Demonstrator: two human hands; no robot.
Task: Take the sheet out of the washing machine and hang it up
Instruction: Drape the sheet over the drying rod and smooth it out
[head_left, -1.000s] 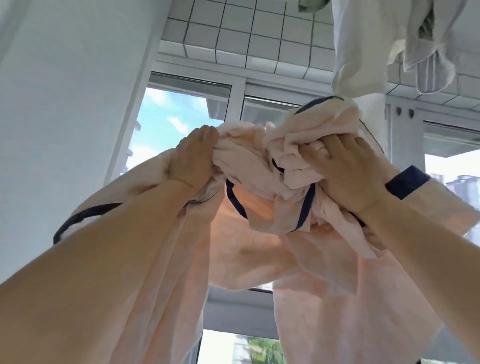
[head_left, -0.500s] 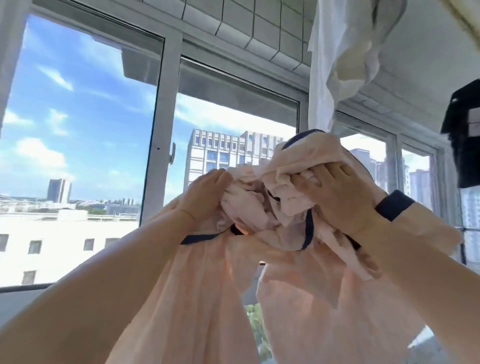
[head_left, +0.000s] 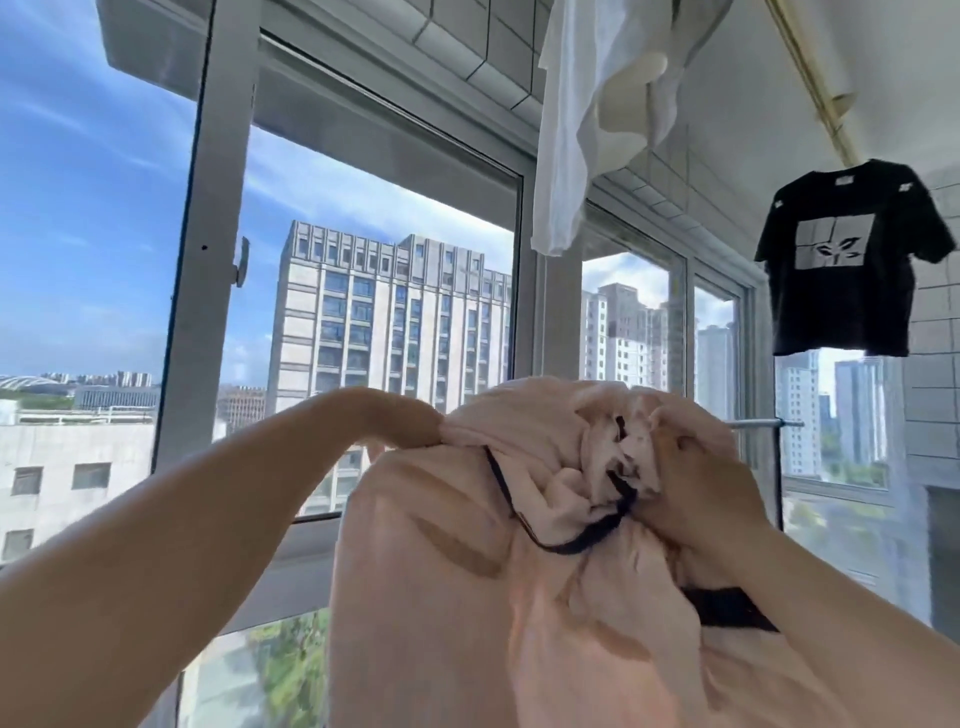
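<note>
Most of the left hand (head_left: 415, 423) is buried in the pink sheet (head_left: 467, 597): only the wrist and back of the hand show, so the fingers are hidden, though the cloth bunches tightly where the hand enters it, as if gripped. The right hand (head_left: 701, 488) is clearer, its fingers curled into a crumpled wad of the sheet with the dark navy trim (head_left: 566, 545) looping just left of it. The sheet is held up in front of the window (head_left: 363, 291), its lower part running out of the bottom edge. A white garment (head_left: 571, 130) hangs above, cut off at the top, and a black T-shirt (head_left: 852, 260) hangs at the right. Against half a second ago, the bundle sits lower in view, the left hand has sunk deeper into the cloth, and the whole T-shirt now shows.
</note>
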